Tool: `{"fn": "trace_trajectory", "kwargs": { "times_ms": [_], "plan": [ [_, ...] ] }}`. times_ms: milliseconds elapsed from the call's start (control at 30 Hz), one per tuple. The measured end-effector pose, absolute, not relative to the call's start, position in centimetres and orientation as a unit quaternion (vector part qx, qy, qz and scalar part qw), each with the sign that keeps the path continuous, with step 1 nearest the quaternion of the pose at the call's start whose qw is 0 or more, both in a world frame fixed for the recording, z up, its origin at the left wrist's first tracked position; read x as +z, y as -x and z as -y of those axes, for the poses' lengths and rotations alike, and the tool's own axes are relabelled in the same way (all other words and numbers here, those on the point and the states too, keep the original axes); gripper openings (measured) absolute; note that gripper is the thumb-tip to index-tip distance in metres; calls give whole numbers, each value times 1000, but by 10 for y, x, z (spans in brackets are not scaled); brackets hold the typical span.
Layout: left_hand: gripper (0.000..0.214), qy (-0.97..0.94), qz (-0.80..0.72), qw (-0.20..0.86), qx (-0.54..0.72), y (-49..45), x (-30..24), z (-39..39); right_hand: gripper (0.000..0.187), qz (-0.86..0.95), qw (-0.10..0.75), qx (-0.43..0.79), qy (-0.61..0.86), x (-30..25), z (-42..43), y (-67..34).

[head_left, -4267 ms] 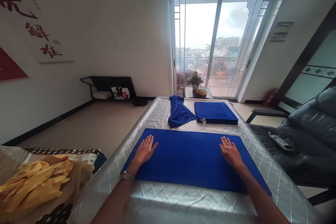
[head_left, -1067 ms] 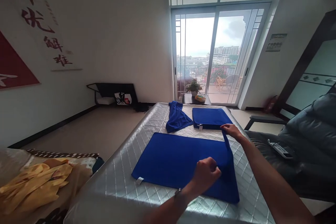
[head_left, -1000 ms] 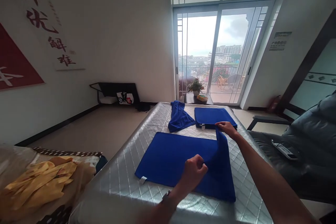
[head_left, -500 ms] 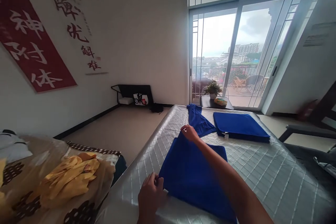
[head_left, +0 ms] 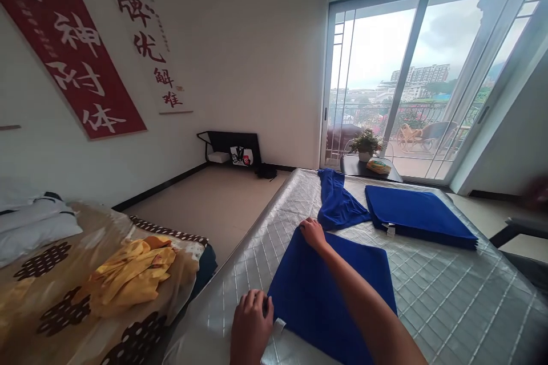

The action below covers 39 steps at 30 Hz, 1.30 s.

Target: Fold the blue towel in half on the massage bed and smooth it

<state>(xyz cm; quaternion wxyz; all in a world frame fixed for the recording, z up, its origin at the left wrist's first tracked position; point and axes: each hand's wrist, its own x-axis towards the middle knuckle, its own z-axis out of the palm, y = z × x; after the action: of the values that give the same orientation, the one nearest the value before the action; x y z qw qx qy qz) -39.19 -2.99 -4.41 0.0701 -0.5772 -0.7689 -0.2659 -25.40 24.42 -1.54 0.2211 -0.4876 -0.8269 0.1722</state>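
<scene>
A folded blue cloth [head_left: 329,291] lies nearly flat on the silver quilted mattress [head_left: 436,291] in front of me. My right hand [head_left: 313,234] reaches across it and grips its far left corner, fingers curled over the edge. At its near left edge, my left hand [head_left: 253,319] holds the border between thumb and bent fingers. A small white tag [head_left: 279,326] sticks out beside that hand. Beyond lies a loose, crumpled blue cloth [head_left: 340,202]. To its right is a neat stack of folded blue cloths [head_left: 422,214] with a white label.
On the left, another bed [head_left: 103,228] with a brown patterned cover bears yellow fabric [head_left: 132,274] and white pillows [head_left: 38,228]. A small table [head_left: 355,168] with a potted plant [head_left: 365,145] stands by the sliding glass door. A dark armrest [head_left: 522,227] is at the right.
My right hand has lowered the cloth's far left corner, which was pinched up, onto the mattress. My left hand stays by the near left edge. The view has turned slightly left.
</scene>
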Motion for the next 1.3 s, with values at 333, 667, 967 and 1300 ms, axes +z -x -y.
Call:
{"fn": "trace_trajectory", "kwargs": {
  "times_ms": [333,667,967,1300],
  "plan": [
    [35,558,767,1,-316,400,-48,28,22,826,356,211,383,25,-204,209],
    [31,539,747,-115,-371,388,-3,40,22,791,509,166,295,120,-122,106],
    [32,563,658,104,-489,372,135,59,21,666,636,180,345,176,-83,26],
    [40,617,605,173,-472,337,221,35,31,540,708,263,372,191,-62,-33]
  ]
}}
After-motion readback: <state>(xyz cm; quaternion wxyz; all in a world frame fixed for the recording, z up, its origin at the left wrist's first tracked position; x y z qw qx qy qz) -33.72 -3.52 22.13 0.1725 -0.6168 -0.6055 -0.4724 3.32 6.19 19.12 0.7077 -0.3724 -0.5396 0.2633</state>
